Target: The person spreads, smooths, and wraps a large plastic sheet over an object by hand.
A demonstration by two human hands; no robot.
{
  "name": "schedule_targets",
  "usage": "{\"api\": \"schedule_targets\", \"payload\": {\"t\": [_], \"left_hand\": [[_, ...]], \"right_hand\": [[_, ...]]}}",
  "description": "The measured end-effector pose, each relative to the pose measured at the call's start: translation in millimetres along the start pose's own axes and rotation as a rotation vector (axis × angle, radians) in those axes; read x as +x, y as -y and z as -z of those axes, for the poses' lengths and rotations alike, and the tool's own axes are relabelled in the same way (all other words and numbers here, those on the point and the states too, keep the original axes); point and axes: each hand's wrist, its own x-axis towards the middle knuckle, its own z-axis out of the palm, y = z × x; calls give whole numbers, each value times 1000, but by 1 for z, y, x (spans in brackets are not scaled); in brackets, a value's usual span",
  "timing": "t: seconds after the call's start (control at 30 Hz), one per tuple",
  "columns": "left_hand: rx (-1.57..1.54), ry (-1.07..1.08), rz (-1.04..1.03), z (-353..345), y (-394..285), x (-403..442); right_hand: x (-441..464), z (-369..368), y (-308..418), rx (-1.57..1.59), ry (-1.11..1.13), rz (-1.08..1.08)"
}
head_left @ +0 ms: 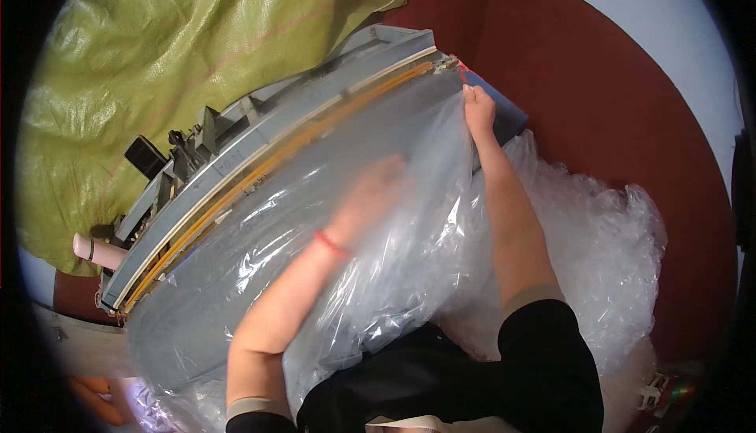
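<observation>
A large sheet of clear plastic film point(260, 252) covers the grey work surface and hangs down against the person's black shirt. At the upper right end, my right hand point(479, 110) has its fingers closed on the film's edge, beside a thin red strip. Blurred by motion, my left hand point(376, 189) is over the middle of the film; its fingers are too smeared to make out. A red band circles the left wrist. Along the far side of the surface runs a long grey metal machine point(268, 130) with an orange-yellow strip point(291, 147).
Crumpled clear plastic point(591, 236) is heaped at the right. A yellow-green woven sheet point(181, 47) lies behind the machine. At the left are a pink bottle point(102, 252) and a dark box-shaped object point(145, 157). Part of another person's arm point(96, 405) shows at the lower left.
</observation>
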Motion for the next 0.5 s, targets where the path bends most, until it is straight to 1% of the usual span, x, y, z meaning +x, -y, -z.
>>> {"api": "schedule_targets", "payload": {"t": [0.07,0.1,0.17,0.2,0.23,0.27,0.3,0.33,0.37,0.4,0.43,0.47,0.5], "left_hand": [[-387,122,182,-24,5,7],[-386,117,183,-30,7,4],[-347,494,333,-40,2,-17],[-263,621,377,-40,-7,-35],[-179,742,421,-40,-34,-56],[-133,771,348,-35,-45,-76],[-84,788,277,-25,-51,-97],[-119,781,203,-7,-57,-117],[-148,767,128,12,-61,-142],[-357,645,34,28,-50,-173],[-513,562,13,43,-39,-203],[-665,474,-17,56,-36,-232],[-654,410,-28,66,-43,-257]], "right_hand": [[0,2,0,-2,14,-2],[0,1,0,-8,33,-6],[-1,3,1,22,46,-13],[-2,3,1,50,56,-18],[1,-6,-13,110,64,-31],[1,-6,-13,141,62,-29],[-4,1,-2,132,5,35],[2,-10,-22,172,25,131],[1,-4,-14,49,79,69],[0,-7,-19,178,70,113],[0,-6,-20,251,98,160],[0,-2,-15,176,152,94],[-3,2,-8,114,142,91]]}}
